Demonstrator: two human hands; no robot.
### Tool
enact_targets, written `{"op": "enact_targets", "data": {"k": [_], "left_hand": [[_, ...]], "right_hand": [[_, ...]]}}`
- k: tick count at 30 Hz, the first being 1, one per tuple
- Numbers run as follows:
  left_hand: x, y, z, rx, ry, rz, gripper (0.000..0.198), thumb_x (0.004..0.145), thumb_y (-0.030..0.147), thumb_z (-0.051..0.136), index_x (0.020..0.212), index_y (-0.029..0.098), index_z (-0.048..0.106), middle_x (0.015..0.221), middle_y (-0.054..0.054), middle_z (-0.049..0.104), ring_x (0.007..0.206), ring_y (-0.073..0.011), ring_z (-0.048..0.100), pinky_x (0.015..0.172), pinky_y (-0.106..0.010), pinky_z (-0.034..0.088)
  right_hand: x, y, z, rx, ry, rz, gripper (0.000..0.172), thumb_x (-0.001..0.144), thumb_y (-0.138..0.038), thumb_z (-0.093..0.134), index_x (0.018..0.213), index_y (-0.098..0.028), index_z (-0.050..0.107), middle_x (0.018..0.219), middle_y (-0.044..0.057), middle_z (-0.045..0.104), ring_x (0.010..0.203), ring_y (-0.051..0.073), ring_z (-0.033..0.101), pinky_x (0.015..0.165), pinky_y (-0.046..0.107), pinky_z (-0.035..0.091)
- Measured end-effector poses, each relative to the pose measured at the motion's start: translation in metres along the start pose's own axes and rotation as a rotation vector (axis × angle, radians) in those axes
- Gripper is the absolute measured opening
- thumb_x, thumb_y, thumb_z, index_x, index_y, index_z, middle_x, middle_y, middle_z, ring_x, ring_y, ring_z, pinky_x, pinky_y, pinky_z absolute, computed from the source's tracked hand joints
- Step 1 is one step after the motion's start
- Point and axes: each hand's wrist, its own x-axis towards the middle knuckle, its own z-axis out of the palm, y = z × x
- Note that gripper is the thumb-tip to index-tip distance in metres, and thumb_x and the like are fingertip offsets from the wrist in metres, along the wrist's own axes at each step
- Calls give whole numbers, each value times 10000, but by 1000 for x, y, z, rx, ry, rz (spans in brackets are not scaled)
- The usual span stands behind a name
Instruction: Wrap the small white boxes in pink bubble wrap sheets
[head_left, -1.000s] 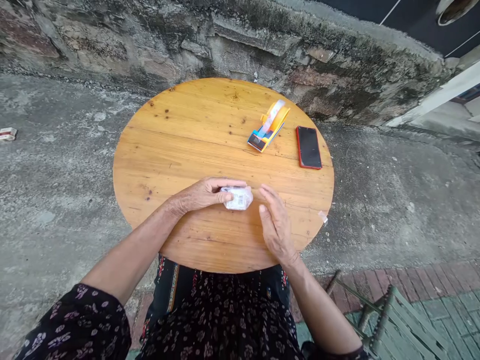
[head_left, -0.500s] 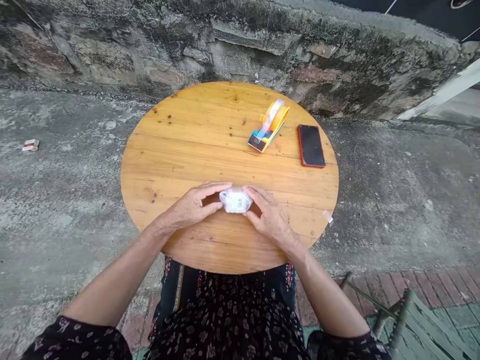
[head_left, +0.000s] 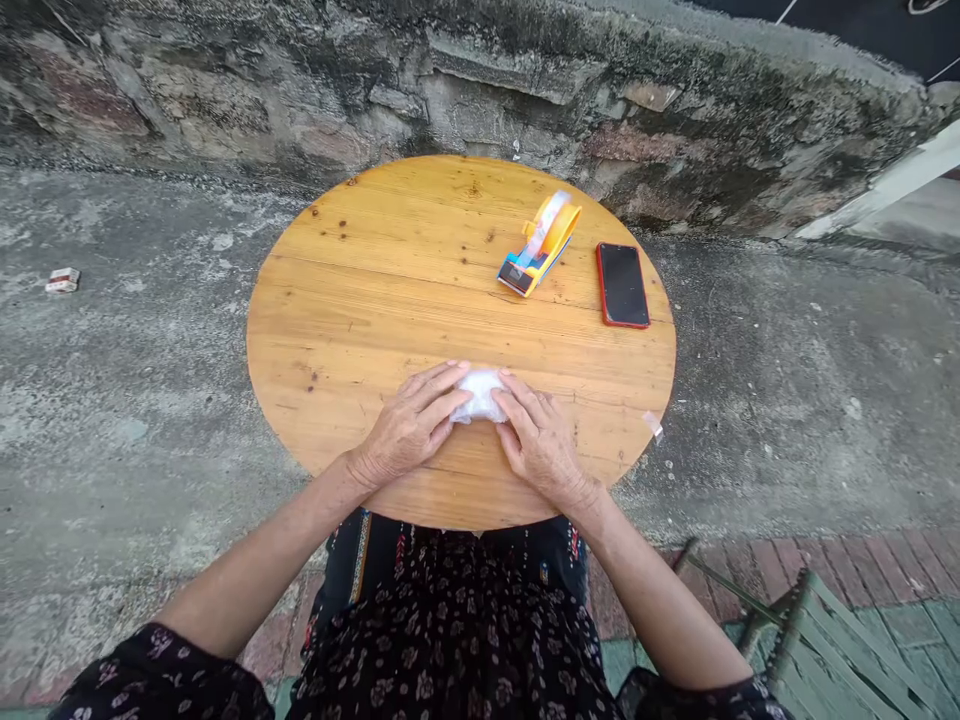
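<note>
A small white parcel in shiny plastic wrap [head_left: 480, 393] lies near the front of the round wooden table [head_left: 375, 320]. My left hand [head_left: 416, 415] grips its left end, fingers laid over the edge. On the opposite end my right hand [head_left: 536, 435] has its fingertips on the wrap and the thumb below. What is inside the wrap cannot be made out. Farther back stands a yellow and blue tape dispenser [head_left: 540, 245] with a roll of clear tape, apart from both hands.
A phone in a red case [head_left: 623, 285] lies right of the dispenser. A strip of tape [head_left: 652, 425] hangs at the table's right edge. Behind the table runs a rough stone wall [head_left: 510, 90]. A green chair [head_left: 825, 640] stands at lower right, and a small box [head_left: 63, 280] lies on the ground.
The parcel has turned, so the printed label seen before no longer shows. My left hand has moved further over its left end, and the fingers of both hands now lie on top.
</note>
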Motion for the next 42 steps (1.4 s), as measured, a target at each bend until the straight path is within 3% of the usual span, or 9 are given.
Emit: {"op": "enact_targets", "data": {"k": [4,7,10,15,26,30,34,38,42], "left_hand": [[-5,9,-10,-117,-31,-78,572,803,81,543,1353,206,447,1519,-148,340,1378,-296,377,1092,-521,384],[-2,9,-22,-246,-26,-174,595,833,180,574,1403,222,406,1540,-147,292,1379,-307,370,1098,-534,369],[4,2,-29,-298,-62,-200,529,863,282,623,1367,237,469,1509,-137,348,1347,-286,420,1094,-495,389],[13,-13,-24,-290,-188,-165,508,846,365,670,1321,256,527,1397,-114,489,1271,-243,503,1057,-436,440],[8,-9,-8,-273,-103,-175,435,867,321,647,1286,245,559,1318,-107,526,1212,-235,533,1017,-402,475],[0,-4,-19,-336,-91,-317,587,828,360,687,1369,268,478,1430,-112,426,1205,-252,530,1020,-448,477],[-5,3,-23,-510,-19,-511,509,837,336,663,1322,259,526,1318,-96,491,932,-158,628,859,-361,574],[0,13,-15,-722,21,-731,485,819,294,669,1279,204,543,1161,-93,581,817,-137,653,748,-314,594],[6,20,-3,-847,43,-780,468,816,282,662,1255,169,543,1098,-92,622,778,-144,673,757,-341,594]], "right_hand": [[-9,-3,-10,71,41,46,519,874,-134,517,1380,-185,410,1457,142,448,1292,276,468,1003,470,419],[-8,1,-19,164,101,137,439,875,-185,548,1309,-208,482,1239,122,606,1132,260,574,936,454,451],[-1,10,-24,357,42,169,364,896,-247,573,1254,-235,509,952,38,657,888,188,624,851,382,488],[13,22,-20,472,-85,135,302,880,-245,599,1165,-231,500,831,-7,630,780,151,600,792,331,486],[9,14,-12,491,-65,214,275,867,-251,597,1132,-231,522,939,38,659,844,177,621,807,359,498],[0,19,-21,578,-33,270,351,844,-257,620,1178,-238,517,826,-10,626,765,148,595,780,339,492],[-2,20,-21,709,-41,435,499,820,-256,621,1294,-212,470,797,-16,619,695,126,575,684,307,490],[6,16,-13,833,-127,572,569,809,-298,625,1341,-182,458,836,14,644,636,116,567,567,278,476],[12,12,-7,834,-159,540,493,836,-272,586,1313,-174,507,906,53,672,702,133,600,540,255,466]]}}
